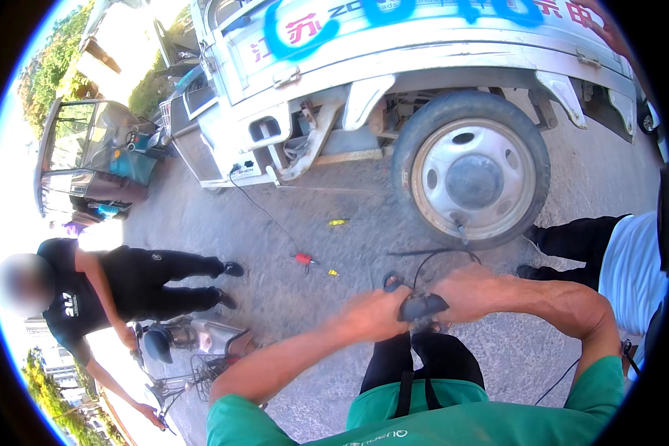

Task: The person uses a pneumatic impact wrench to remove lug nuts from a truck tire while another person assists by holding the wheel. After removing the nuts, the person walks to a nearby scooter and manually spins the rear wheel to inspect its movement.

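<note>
Both hands meet in front of my body, above my feet. My left hand (381, 311) is closed on one side of a dark, rounded object (422, 307), and my right hand (464, 291) grips its other side. Blur hides the object's exact kind. A thin black cord or hose (422, 266) loops up from between the hands toward the wheel (474, 177) of a silver cargo vehicle. Beside that tyre, a long dark bar-like strip (420, 253) lies on the ground.
On the pavement lie a red tool (302, 259), its cord running to the vehicle, and two yellow-handled tools (338, 222). A person in black (89, 290) holds a scooter (208, 336) at left; another in light blue (632, 260) stands at right. A three-wheeler (89, 160) is parked behind.
</note>
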Demonstrator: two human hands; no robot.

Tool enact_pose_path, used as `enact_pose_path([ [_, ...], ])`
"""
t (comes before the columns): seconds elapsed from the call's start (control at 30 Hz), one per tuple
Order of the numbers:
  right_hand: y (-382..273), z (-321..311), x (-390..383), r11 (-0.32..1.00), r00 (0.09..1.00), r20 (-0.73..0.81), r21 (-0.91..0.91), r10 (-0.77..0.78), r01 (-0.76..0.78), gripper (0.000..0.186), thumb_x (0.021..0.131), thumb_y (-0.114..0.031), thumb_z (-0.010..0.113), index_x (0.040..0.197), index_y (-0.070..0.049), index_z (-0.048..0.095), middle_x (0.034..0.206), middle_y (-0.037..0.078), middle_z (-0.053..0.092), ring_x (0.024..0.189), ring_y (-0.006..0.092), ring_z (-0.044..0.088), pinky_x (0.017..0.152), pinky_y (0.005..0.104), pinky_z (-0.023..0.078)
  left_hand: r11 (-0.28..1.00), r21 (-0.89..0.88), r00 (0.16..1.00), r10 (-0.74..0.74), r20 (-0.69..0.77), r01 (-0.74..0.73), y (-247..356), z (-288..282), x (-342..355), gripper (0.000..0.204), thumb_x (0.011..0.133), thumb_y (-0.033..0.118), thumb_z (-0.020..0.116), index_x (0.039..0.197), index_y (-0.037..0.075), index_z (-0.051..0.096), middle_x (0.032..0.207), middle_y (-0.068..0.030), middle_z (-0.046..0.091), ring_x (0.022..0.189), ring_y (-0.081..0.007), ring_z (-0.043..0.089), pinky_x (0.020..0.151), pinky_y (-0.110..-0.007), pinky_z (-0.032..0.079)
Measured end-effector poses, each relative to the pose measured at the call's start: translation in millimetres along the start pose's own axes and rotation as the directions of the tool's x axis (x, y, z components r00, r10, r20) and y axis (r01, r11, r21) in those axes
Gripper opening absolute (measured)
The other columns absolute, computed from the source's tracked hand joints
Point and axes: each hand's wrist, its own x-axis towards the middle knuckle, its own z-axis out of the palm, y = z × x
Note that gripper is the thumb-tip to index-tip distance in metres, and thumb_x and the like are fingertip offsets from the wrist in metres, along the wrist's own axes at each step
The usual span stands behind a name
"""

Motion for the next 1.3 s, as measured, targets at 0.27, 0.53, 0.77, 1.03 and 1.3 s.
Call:
enact_pose_path([
  [0.27,72.0,143.5,54.4,0.988,0.992,-0.081,-0.117,0.094,-0.103,0.026,0.079,-0.028,0.066,0.089,-0.005,0.072,0.085,0.019,0.073,0.080,0.0374,0.072,0.073,0.0478,0.056,0.999,0.033,0.998,-0.010,-0.061,0.012,-27.7,125.2,69.0,0.048,0.087,0.041,0.064,0.123,0.012,0.055,0.089,-0.0217,0.071,0.085,-0.0436,0.069,0.075,-0.054,0.053],
  [0.53,118.9,218.6,129.3,0.977,0.971,-0.110,0.043,0.213,-0.210,0.026,0.078,-0.028,0.066,0.091,-0.008,0.073,0.087,0.017,0.073,0.084,0.0356,0.072,0.075,0.0489,0.057,0.990,0.144,1.000,0.004,-0.001,-0.004,-113.6,197.8,161.0,0.051,0.084,0.043,0.067,0.125,0.013,0.058,0.098,-0.0245,0.070,0.095,-0.0419,0.068,0.081,-0.052,0.054],
  [0.77,30.1,36.5,7.7,0.994,0.989,-0.129,0.064,-0.074,0.083,0.027,0.077,-0.026,0.068,0.089,-0.002,0.070,0.083,0.021,0.071,0.079,0.0392,0.070,0.070,0.0486,0.056,0.994,0.103,0.997,-0.047,0.069,0.040,7.1,7.1,23.8,0.062,0.079,0.043,0.075,0.132,0.016,0.056,0.105,-0.0216,0.070,0.100,-0.0401,0.067,0.086,-0.050,0.053],
  [1.03,61.3,112.2,7.5,1.000,0.985,-0.172,0.006,-0.015,0.016,0.024,0.075,-0.025,0.068,0.084,-0.003,0.071,0.080,0.020,0.071,0.076,0.0392,0.071,0.069,0.0473,0.057,0.989,0.140,0.999,-0.039,0.027,0.035,23.9,77.6,46.7,0.055,0.082,0.044,0.070,0.127,0.015,0.056,0.098,-0.0228,0.071,0.092,-0.0438,0.068,0.080,-0.052,0.054],
  [1.3,134.5,235.9,135.7,0.995,0.966,-0.237,0.041,0.102,-0.094,0.025,0.068,-0.019,0.068,0.085,-0.001,0.072,0.081,0.019,0.072,0.076,0.0360,0.072,0.067,0.0472,0.058,0.980,0.154,0.991,-0.132,0.028,0.126,-91.3,195.0,158.4,0.058,0.081,0.048,0.070,0.129,0.018,0.057,0.111,-0.0228,0.069,0.103,-0.0438,0.066,0.091,-0.052,0.052],
])
